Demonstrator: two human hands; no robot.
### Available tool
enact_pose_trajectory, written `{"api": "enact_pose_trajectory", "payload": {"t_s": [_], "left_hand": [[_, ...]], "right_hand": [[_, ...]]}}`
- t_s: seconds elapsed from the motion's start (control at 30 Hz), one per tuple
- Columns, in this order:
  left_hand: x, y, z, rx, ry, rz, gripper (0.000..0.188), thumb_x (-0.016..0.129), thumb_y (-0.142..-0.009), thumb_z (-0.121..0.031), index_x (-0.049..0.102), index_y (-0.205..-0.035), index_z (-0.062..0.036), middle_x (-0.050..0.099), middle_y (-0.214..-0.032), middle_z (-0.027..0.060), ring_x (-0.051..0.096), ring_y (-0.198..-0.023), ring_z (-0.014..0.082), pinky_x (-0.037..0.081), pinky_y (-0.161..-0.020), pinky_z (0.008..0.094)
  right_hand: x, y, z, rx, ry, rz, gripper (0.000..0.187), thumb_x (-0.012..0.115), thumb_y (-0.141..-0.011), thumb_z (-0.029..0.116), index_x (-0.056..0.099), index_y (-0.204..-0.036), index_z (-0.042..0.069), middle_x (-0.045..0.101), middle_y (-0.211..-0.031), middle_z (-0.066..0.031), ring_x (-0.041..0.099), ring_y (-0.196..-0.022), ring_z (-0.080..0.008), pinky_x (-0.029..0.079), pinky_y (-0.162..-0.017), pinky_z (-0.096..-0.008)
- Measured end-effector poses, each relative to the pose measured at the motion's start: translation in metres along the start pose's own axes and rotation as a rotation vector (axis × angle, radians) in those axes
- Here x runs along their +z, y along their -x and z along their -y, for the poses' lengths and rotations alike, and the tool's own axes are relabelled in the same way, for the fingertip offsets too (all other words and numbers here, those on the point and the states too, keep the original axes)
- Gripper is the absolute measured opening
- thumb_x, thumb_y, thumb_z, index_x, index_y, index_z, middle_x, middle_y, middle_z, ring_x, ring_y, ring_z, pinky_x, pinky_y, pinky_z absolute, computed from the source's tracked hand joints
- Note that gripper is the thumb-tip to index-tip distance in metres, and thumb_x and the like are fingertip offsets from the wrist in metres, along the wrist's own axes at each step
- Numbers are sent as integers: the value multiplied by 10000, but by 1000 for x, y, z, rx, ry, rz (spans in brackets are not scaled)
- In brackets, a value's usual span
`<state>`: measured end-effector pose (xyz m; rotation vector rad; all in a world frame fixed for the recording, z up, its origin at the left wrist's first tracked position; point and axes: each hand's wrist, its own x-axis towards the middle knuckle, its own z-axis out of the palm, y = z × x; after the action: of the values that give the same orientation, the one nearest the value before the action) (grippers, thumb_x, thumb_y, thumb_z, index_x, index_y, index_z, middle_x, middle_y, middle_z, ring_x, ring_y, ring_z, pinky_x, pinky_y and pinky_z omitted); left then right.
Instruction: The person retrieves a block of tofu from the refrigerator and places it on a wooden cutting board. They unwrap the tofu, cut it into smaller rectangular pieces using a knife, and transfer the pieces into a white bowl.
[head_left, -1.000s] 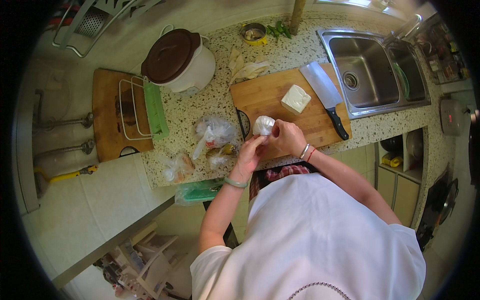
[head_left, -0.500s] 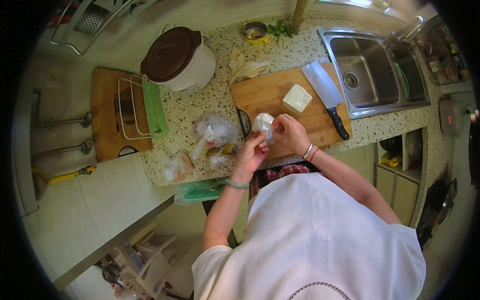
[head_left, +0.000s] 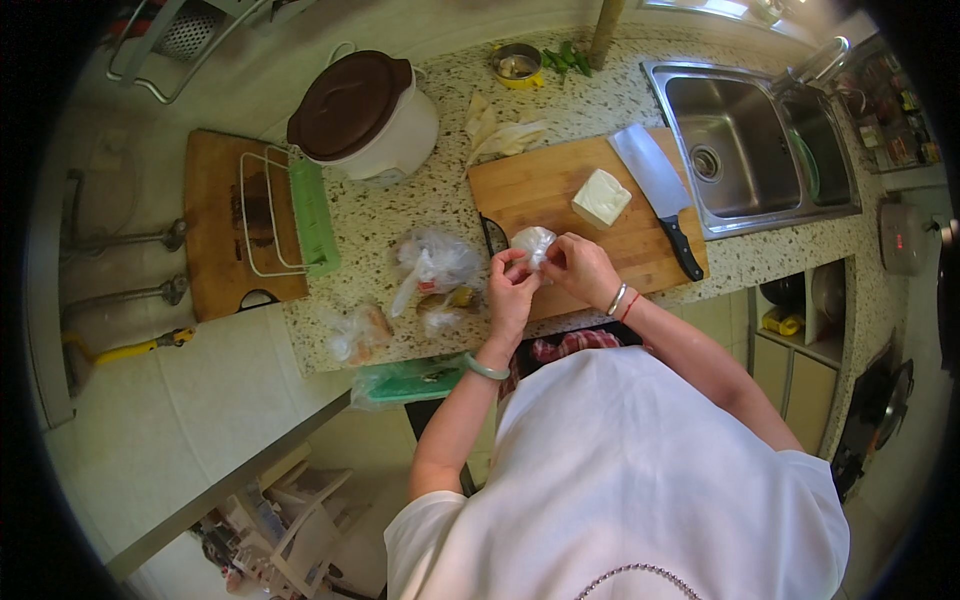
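Both my hands meet over the near left part of a wooden cutting board [head_left: 560, 170], around a small clear plastic bag [head_left: 532, 241] with something white in it. My left hand [head_left: 512, 292] pinches the bag's near side between thumb and fingers. Close against it, my right hand [head_left: 583, 272] has its fingers closed on the gathered plastic at the bag's right. Farther back on the board sits a white block of tofu [head_left: 601, 198]. A cleaver [head_left: 648, 170] lies along the board's right side, its black handle toward me.
Left of the board are a knotted plastic bag [head_left: 435, 262] and smaller bags [head_left: 360, 333]. A lidded white cooker [head_left: 400, 135], pale peelings [head_left: 500, 135], a small metal bowl [head_left: 516, 65] and green peppers [head_left: 568, 58] stand behind. A steel sink [head_left: 730, 130] is at right.
My left hand has shifted a little right, its fingers nearer the right hand at the bag's gathered plastic. The view has shifted slightly; the block and cleaver stay put on the board.
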<state>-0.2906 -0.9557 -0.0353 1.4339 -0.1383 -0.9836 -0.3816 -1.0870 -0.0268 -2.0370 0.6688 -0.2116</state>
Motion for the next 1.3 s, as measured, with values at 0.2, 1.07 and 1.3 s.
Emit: {"api": "enact_pose_trajectory", "payload": {"t_s": [0.2,1.07,1.3], "left_hand": [[-2,-6,1,80,-138,42,349,624,-888,43,465,-1181,-59,659,-946,48,606,-896,97,492,-812,260],[-14,-27,18,867,-1335,38,400,616,-910,-197,504,-1293,-165,425,-1458,85,353,-1411,291,267,-1140,512],[-17,-7,16,397,-295,-7,603,531,-1012,-369,343,-1487,-48,374,-1502,139,349,-1401,246,321,-1136,407]], "right_hand": [[7,4,7,-29,81,-76,227,726,-760,204,639,-860,21,627,-831,-137,643,-772,-344,525,-690,-429],[22,0,-34,415,-682,40,193,682,-838,189,638,-820,1,603,-731,14,522,-690,-58,458,-627,-256],[-8,4,-16,222,-552,112,150,640,-821,140,614,-826,-8,591,-737,13,534,-692,-68,469,-640,-259]]}}
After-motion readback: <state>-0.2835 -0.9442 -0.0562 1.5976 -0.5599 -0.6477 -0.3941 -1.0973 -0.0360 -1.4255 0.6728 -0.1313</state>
